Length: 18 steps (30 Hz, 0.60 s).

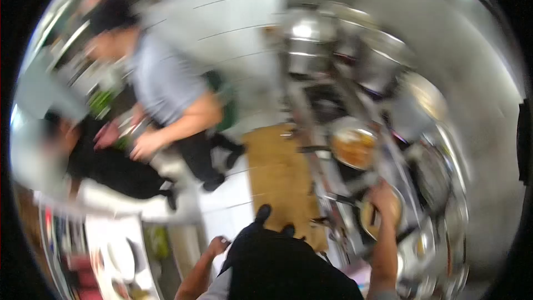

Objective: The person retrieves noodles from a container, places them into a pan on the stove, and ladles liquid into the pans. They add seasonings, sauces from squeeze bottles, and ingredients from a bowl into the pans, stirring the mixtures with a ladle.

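My right hand (383,195) is over a frying pan (397,219) with pale yellow contents, on the stove at the right. Its fingers look closed, and a short dark shape shows below them in the pan; blur hides what it is. Just beyond stands another pan (336,162) holding orange-brown food, its dark handle (314,149) pointing left. My left hand (217,245) hangs low beside my dark apron (277,269), away from the stove. It is curled closed, with a small dark, shiny spot at the fingers that I cannot make out.
Large metal pots (380,58) line the stove's back. A brown mat (280,161) covers the floor beside it. To the left, a person in a grey shirt (166,78) and another in black (114,158) work near green food (100,101). A white counter (100,233) stands lower left.
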Available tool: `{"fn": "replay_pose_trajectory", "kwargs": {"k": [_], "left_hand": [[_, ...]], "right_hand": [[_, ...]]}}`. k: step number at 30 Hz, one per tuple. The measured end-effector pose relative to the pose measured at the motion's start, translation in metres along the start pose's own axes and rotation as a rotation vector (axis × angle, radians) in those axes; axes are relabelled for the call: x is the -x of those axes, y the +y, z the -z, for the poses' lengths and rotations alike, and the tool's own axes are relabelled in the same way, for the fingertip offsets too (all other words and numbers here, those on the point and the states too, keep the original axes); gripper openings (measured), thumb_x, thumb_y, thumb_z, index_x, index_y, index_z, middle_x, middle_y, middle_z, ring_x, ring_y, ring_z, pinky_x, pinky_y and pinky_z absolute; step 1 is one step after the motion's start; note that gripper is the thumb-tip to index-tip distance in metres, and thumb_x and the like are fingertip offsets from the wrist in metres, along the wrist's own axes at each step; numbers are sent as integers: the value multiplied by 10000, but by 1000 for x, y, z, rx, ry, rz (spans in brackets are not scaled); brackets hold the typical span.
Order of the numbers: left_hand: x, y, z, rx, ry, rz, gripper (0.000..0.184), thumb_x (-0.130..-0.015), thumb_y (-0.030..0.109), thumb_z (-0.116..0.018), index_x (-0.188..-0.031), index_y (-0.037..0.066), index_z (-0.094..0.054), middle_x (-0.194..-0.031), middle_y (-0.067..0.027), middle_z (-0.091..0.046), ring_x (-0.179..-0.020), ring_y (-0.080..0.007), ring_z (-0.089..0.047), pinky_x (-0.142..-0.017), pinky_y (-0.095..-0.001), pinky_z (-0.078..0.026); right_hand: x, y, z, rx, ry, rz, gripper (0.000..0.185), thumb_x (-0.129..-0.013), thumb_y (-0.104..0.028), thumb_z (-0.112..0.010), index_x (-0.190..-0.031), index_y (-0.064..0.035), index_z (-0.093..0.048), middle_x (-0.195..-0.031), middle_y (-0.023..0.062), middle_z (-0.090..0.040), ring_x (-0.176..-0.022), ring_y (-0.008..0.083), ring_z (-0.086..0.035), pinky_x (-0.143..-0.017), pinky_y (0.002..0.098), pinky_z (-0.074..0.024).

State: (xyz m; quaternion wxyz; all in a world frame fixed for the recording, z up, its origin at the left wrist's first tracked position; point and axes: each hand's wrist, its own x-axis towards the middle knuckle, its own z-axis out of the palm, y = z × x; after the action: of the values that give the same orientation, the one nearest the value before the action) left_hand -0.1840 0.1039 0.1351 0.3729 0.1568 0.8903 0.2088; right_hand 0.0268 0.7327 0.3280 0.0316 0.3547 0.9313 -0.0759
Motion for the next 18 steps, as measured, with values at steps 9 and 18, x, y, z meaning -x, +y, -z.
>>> {"fn": "replay_pose_trajectory", "kwargs": {"k": [9, 18], "left_hand": [[140, -29, 33, 937, 1089, 395, 326, -969, 254, -515, -870, -48, -587, -698, -121, -640, -549, -158, -611, -490, -304, -481], [311, -120, 76, 574, 1992, 796, 181, -887, 129, -585, -899, -21, -484, -809, -126, -525, -721, -224, -508, -695, -341, -434]], "right_hand": [[-3, -16, -52, -323, 331, -53, 608, -827, -85, -580, -1388, 53, -390, -1337, 303, -483, -1246, 439, -464, -1027, 437, -380], [-48, -34, -45, -227, 366, -299, 425, -867, -183, -549, -1264, -29, -533, -1074, 153, -623, -879, 303, -621, -729, 405, -488]]}}
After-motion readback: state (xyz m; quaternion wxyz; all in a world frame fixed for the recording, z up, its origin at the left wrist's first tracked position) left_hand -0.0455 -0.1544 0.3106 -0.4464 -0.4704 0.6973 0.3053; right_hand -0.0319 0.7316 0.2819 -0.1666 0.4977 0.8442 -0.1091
